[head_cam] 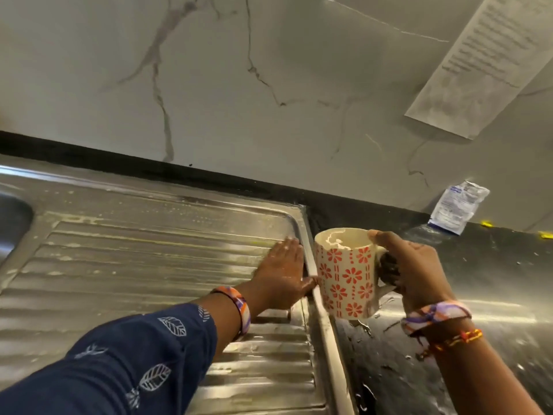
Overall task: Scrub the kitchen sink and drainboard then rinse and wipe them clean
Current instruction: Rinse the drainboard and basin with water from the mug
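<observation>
The ribbed steel drainboard (pixel 134 265) fills the left and middle of the view, wet and streaked with suds. A corner of the sink basin (pixel 13 223) shows at the far left. My left hand (pixel 281 274) lies flat with straight fingers on the drainboard's right end, against its raised rim. Just right of that rim, above the counter, my right hand (pixel 416 271) grips the handle of a cream mug (pixel 347 274) with a red flower pattern, held tilted. Liquid shows inside the mug.
A wet black countertop (pixel 478 295) lies to the right of the drainboard. A marbled wall (pixel 269 85) rises behind it, with a printed paper sheet (pixel 490 61) stuck to it. A small white and blue packet (pixel 457 211) leans at the wall's foot.
</observation>
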Demonstrator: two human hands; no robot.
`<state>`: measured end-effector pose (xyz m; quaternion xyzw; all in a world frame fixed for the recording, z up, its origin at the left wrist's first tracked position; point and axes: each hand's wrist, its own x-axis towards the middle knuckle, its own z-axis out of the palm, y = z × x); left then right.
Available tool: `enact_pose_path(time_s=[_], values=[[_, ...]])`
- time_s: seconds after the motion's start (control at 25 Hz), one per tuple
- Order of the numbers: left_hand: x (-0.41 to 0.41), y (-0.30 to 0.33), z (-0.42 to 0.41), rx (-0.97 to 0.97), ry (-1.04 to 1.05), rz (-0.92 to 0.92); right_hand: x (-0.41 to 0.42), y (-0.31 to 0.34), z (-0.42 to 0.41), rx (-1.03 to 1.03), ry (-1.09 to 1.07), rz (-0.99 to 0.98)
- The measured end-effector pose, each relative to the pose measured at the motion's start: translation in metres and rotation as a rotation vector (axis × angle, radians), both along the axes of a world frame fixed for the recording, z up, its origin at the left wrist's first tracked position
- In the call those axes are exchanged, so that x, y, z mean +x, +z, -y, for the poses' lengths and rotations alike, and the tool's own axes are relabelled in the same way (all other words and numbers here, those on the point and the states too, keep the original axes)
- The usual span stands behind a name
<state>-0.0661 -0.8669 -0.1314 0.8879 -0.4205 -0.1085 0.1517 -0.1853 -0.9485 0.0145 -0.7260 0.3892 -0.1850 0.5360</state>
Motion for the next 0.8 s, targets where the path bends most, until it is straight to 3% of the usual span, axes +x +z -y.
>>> enact_pose_path(time_s=[0.12, 0.28, 0.4, 0.48, 0.56, 0.64, 0.68, 0.8], values=[[0.012, 0.0, 0.01, 0.003, -0.022, 0.038, 0.028, -0.004, 0.016, -0.117, 0.067, -0.12], [0.041, -0.005, 0.022, 0.022, 0.177, 0.127, 0.063, -0.015, 0.023, -0.249, 0.179, -0.224], [0.052, -0.009, 0.023, 0.019, 0.443, 0.068, 0.078, -0.013, 0.028, -0.278, 0.249, -0.168], [0.052, -0.009, 0.025, -0.056, 0.513, 0.039, 0.082, -0.011, 0.034, -0.192, 0.265, -0.042], [0.054, -0.01, 0.03, -0.182, 0.314, 0.067, 0.085, -0.008, 0.044, -0.093, 0.237, 0.068], [0.054, -0.009, 0.038, -0.133, 0.004, 0.131, 0.091, -0.005, 0.053, -0.096, 0.199, 0.096], [0.055, -0.009, 0.042, -0.077, -0.055, 0.14, 0.094, -0.004, 0.054, -0.145, 0.189, 0.067], [0.066, -0.011, 0.042, -0.005, 0.081, 0.178, 0.104, -0.003, 0.05, -0.31, 0.212, -0.084]])
